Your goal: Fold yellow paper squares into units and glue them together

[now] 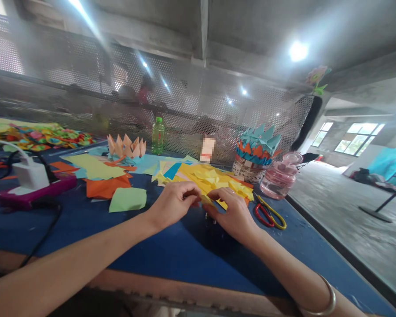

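Note:
Both hands meet at the middle of the blue table. My left hand (175,202) pinches one end of a small folded piece of yellow paper (206,200), thumb against fingers. On the other end of it, the fingers of my right hand (233,212) are closed, with the palm partly hiding the paper. Just behind the hands lies a loose pile of yellow paper (211,175), some of it creased. Scissors (269,214) with red and yellow handles rest to the right of my right hand. A light green paper square (128,199) lies left of my left hand.
Orange sheets (106,187) and a pale yellow sheet (94,166) lie at left, near a purple power strip (36,192) with a white charger (30,175). Behind stand a peach folded-paper crown (127,149), a green bottle (158,136), a paper-filled basket (251,166) and a pink glass jar (278,178).

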`<state>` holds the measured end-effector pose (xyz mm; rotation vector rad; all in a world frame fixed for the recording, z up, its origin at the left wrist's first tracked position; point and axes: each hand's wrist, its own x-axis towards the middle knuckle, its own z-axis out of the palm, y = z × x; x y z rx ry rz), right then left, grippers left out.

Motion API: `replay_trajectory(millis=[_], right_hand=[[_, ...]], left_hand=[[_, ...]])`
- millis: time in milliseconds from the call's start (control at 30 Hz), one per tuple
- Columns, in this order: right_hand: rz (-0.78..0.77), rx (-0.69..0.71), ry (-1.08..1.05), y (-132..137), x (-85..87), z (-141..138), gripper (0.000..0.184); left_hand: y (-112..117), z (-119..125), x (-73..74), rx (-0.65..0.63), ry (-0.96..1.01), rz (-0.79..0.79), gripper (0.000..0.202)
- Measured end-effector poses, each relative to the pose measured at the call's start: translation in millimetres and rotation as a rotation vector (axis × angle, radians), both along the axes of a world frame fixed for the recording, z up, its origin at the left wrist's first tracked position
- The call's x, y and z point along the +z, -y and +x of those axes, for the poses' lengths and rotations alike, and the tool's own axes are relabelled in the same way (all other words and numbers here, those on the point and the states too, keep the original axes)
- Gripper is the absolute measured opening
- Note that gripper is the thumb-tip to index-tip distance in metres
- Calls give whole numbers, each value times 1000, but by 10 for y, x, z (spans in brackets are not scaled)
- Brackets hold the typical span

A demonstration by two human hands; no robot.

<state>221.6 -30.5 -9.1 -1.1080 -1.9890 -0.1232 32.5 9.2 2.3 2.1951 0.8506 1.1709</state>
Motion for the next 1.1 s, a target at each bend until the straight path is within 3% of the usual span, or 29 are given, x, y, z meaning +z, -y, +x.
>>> replay_trajectory(millis=[233,567,767,1100], right_hand=[[-55,-47,-7,-12,5,27,24],[-15,-19,-23,6,15,20,16],[39,66,8,24,22,14,13],[29,69,42,-22,-35,35,13]], left_hand=[[-75,0,-54,-16,66,-109,11],[-102,4,-59,-40,56,-252,8],[-73,9,-53,-48,54,-223,15],[-81,-22,-59,-92,15,-119,10]])
